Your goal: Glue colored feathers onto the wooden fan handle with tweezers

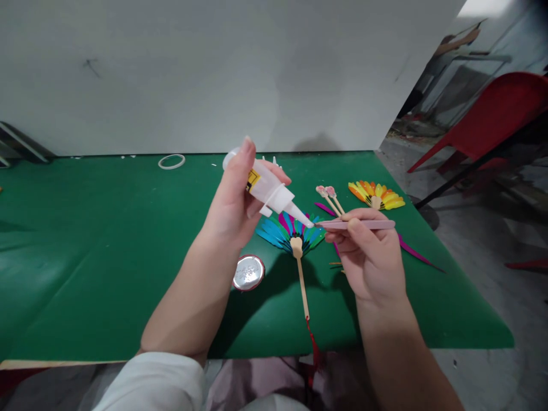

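Observation:
My left hand (235, 200) is wrapped round a white glue bottle (265, 185), its nozzle tilted down to the right. Pink tweezers (372, 224) are pinched in my right hand (372, 251), and their tip meets or nearly meets the nozzle; anything between the tips is too small to make out. Beneath the nozzle lies a fan of blue, green and purple feathers (274, 232) with a wooden handle (302, 288) and a red tassel (314, 345). Left of the handle rests a round silver tin (249, 272) with a red rim.
A yellow and orange feather fan (377, 195) lies at the right back, near two sticks with pink tops (329, 192). A purple feather (419, 255) is at the right. A white ring (172, 161) lies near the wall. A red chair (500, 120) stands beyond the table (107, 245).

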Tool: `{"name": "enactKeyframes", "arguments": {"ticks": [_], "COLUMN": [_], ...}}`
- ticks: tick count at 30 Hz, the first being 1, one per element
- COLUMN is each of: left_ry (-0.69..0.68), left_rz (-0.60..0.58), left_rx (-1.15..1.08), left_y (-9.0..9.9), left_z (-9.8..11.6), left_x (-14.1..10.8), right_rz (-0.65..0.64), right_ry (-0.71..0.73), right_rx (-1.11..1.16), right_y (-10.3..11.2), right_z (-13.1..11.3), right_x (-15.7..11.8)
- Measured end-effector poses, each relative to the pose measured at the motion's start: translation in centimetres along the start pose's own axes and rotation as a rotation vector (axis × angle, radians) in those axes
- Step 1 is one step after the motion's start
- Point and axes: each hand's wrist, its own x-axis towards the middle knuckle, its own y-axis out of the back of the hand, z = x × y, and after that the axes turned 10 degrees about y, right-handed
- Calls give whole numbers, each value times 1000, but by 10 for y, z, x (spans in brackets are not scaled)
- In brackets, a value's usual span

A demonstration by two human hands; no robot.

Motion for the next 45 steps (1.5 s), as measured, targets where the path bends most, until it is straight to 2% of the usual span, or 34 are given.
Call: {"name": "enactKeyframes", "arguments": {"ticks": [13,20,26,31,40,45], "left_ry": [63,99,43,54,16,-11], "left_rz": [60,56,57,51,87,62], "left_rx": [-11,12,-38,-48,45,87], "left_y": [-4,-5,-4,-5,-3,-2], "left_z": [3,3,4,4,1,-1], "left_x": [-3,-4,-3,-3,-1,-1], "right_rz": [7,22,11,29,32,28], "right_ry": [-26,6,19,10,8,19], "right_rx": [-4,-19,-18,-20,-36,-17], "right_y": [-1,-1,1,0,-2,-2], "right_z": [-2,-1,-1,0,0,0], "right_x": [-1,-1,-1,-1,-2,-2]}}
